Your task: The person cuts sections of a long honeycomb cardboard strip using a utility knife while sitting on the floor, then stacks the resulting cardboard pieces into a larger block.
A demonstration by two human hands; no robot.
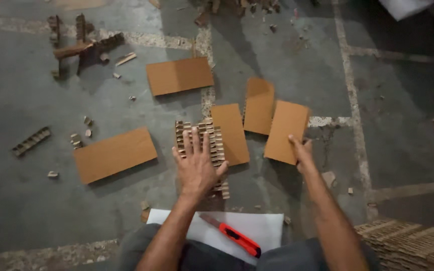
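A honeycomb cardboard strip (208,150), ribbed and open-celled, lies on the grey floor (36,200) near the middle of the scene. The left hand (196,165) rests flat on it, palm down, fingers spread and open, covering its near part. Just right of the strip, touching or almost touching its edge, lies a plain brown cardboard panel (231,134).

Further right, the right hand (302,153) pinches the near corner of another cardboard rectangle (286,131), thumb on top, closed on its edge; the piece looks slightly tilted off the floor. Beyond it, a third panel (259,105) overlaps its far-left edge.

To the far left of those lies a wider cardboard sheet (179,75), and to the near left a long cardboard sheet (114,154) lies apart on the floor. Small honeycomb offcuts (31,141) and scraps are scattered on the left, with a heap of cut strips (79,45) at far left.

Nearest the person, a white sheet (257,228) carries an orange utility knife (234,238). At near right sits a stack of honeycomb board (408,243).
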